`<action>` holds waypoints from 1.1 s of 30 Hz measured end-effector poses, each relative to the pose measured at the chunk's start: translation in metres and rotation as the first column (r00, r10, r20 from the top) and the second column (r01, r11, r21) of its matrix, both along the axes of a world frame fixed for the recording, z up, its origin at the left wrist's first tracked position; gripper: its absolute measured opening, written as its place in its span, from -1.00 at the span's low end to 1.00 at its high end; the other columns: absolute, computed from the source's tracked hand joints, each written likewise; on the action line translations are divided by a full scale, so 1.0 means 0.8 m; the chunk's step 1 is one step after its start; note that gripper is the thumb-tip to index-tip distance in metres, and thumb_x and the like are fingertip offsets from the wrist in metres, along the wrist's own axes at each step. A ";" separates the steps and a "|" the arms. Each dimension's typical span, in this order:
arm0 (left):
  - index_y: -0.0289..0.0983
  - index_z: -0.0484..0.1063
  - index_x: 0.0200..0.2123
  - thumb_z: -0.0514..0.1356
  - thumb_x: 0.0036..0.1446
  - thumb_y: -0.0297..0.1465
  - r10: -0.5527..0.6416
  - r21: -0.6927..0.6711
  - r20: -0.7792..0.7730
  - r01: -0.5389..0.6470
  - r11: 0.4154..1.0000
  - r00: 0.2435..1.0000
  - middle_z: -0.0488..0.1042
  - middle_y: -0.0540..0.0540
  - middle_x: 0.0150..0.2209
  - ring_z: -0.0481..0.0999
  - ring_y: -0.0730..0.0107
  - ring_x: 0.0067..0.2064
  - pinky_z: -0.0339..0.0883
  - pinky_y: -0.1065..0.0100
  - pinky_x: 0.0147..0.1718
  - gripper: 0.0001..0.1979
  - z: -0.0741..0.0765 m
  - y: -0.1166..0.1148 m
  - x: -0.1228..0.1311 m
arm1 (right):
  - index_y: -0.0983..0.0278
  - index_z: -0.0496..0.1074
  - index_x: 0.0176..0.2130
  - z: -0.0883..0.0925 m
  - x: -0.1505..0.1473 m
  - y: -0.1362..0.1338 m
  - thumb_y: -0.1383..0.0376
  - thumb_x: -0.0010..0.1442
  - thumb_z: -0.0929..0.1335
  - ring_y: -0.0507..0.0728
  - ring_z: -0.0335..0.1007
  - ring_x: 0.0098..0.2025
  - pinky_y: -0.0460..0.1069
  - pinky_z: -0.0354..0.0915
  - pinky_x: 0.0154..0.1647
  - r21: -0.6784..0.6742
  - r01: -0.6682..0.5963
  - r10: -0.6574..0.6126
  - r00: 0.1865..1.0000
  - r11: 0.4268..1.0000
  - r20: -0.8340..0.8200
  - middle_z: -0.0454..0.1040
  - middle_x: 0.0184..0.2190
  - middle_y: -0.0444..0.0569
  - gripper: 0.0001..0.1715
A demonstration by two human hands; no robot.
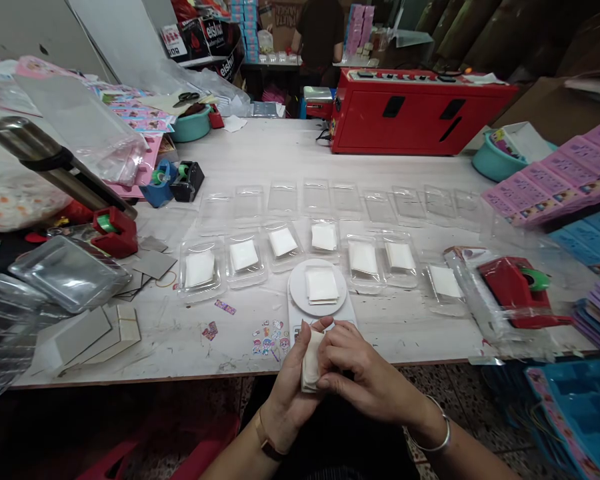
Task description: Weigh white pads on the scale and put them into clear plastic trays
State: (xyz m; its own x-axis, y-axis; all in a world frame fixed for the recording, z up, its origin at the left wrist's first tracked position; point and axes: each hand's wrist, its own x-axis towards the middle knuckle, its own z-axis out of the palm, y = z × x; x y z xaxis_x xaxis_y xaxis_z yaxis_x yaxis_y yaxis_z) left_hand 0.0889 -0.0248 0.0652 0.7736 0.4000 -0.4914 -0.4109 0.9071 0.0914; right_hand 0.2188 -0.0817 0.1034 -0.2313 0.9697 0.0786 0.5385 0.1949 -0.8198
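Observation:
My left hand [293, 383] and my right hand [360, 370] meet at the table's front edge, both closed on a stack of white paper sheets [311, 363]. Just beyond them a small white scale [320, 300] carries a few white sheets [321, 285] on its round plate. Behind it runs a row of clear plastic trays, several holding white sheets [244, 255]. A further row of clear trays [316, 197] lies behind those.
A red machine [415, 110] stands at the back. A red tape dispenser [517, 287] sits at the right, another [114, 230] at the left. Pink cards [555, 177] are stacked at the right. A person [320, 33] stands far back.

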 end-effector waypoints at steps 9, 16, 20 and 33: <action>-0.32 0.41 -0.04 0.26 0.11 -0.09 -0.004 -0.048 0.066 0.007 0.999 0.998 0.51 -0.16 -0.17 0.52 0.31 -0.23 0.39 0.33 -0.20 -0.51 -0.008 0.005 -0.004 | 0.22 0.27 -0.40 -0.010 0.010 0.003 0.17 0.29 0.30 0.16 0.28 -0.05 0.09 0.25 0.01 -0.156 0.133 -0.180 0.924 0.979 -0.336 0.36 -0.33 -0.06 -0.74; -0.33 0.40 -0.02 0.20 0.15 -0.05 -0.019 -0.003 0.009 0.019 1.000 1.000 0.53 -0.23 -0.21 0.53 0.20 -0.24 0.40 0.29 -0.34 -0.50 -0.013 0.016 -0.006 | 0.25 0.28 -0.42 -0.030 0.058 0.033 0.02 0.19 0.38 0.00 0.15 -0.49 -0.08 0.19 -0.44 -0.397 0.283 -0.474 0.683 0.873 -0.556 0.24 -0.52 -0.19 -0.62; -0.35 0.32 0.09 0.16 0.23 -0.19 -0.038 -0.014 -0.100 0.036 0.999 0.994 0.50 -0.23 -0.22 0.49 0.31 -0.31 0.39 0.30 -0.33 -0.54 -0.020 0.024 -0.021 | 0.23 0.29 -0.40 -0.013 0.096 0.068 0.10 0.26 0.32 0.05 0.22 -0.42 -0.04 0.23 -0.35 -0.131 0.460 -0.475 0.810 0.878 -0.344 0.28 -0.48 -0.16 -0.71; -0.44 0.26 0.18 0.27 0.01 -0.29 -0.057 0.200 0.045 0.047 0.979 0.997 0.37 -0.15 -0.27 0.21 0.47 -0.45 0.19 0.40 -0.48 -0.32 -0.001 0.088 -0.027 | 0.24 0.35 -0.40 -0.073 0.095 0.116 0.41 0.39 0.13 0.11 0.25 -0.31 0.24 -0.10 0.25 0.455 -0.281 -0.204 0.618 0.845 0.759 0.41 -0.45 -0.10 -0.62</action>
State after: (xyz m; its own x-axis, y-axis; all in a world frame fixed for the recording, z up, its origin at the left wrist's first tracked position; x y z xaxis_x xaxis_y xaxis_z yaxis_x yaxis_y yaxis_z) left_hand 0.0676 0.0458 0.0647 0.8177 0.4441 -0.3662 -0.3721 0.8932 0.2523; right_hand 0.2946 0.0114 0.0453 -0.4734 0.8273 0.3025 0.8798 0.4608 0.1167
